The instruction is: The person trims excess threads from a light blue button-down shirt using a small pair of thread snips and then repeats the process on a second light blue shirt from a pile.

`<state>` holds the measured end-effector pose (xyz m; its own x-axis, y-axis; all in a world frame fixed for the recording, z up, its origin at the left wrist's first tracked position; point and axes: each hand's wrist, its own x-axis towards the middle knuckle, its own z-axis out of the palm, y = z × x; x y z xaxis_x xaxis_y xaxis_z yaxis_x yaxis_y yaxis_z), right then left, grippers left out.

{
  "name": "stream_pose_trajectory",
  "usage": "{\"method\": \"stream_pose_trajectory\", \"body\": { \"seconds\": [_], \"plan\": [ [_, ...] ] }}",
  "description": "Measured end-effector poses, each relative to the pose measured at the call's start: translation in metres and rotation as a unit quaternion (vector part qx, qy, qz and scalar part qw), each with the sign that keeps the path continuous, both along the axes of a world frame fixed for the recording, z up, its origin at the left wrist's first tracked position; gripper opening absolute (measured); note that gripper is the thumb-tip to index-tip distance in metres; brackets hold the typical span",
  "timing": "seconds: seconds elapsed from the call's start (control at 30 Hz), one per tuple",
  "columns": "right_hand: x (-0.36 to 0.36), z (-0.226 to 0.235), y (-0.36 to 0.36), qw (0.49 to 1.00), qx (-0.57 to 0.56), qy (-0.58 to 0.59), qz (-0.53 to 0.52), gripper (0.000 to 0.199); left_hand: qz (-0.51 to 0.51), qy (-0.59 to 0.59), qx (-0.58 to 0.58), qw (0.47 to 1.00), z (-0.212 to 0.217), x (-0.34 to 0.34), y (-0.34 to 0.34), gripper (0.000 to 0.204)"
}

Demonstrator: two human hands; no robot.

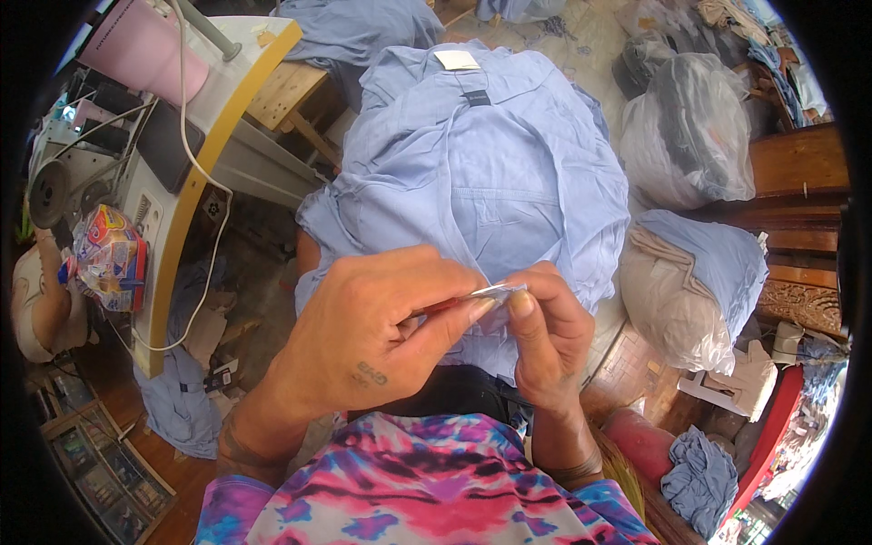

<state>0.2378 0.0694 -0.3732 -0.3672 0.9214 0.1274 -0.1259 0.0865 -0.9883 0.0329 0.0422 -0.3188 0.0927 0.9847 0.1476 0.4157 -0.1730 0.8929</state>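
A light blue garment [409, 154] lies spread in front of me, its neck opening facing up, with a dark label and a pale tag at its far edge. Between the thumb and fingers of my left hand [363, 327] is a small slim tool [481, 292] with a reddish handle and a shiny metal tip; its exact kind is mostly hidden by the fingers. My right hand [552, 331] pinches a bit of the garment's edge, close against that tip. Both hands meet over the near end of the neck opening.
A white table [238, 59] with a yellow edge stands at left, bearing a pink tumbler [150, 54], a snack packet [107, 259] and a white cable [195, 163]. Plastic bags [686, 136] and folded blue cloth [713, 250] lie at right, beside carved wooden furniture [799, 241].
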Motion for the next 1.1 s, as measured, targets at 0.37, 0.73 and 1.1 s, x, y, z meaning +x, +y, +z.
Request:
{"method": "stream_pose_trajectory", "body": {
  "seconds": [0.37,0.73,1.1],
  "plan": [
    [0.004,0.0,0.004,0.999,0.018,-0.035,0.024,0.014,-0.009,0.01,0.007,1.0,0.001,-0.002,0.002,0.013],
    [0.0,-0.003,0.004,0.994,0.045,-0.095,0.008,0.015,0.075,-0.257,-0.149,0.952,-0.027,0.01,-0.003,0.018],
    [0.0,-0.002,0.001,0.976,-0.215,0.044,0.004,0.024,0.042,-0.238,-0.164,0.956,-0.028,0.006,0.017,0.022]
  ]
}}
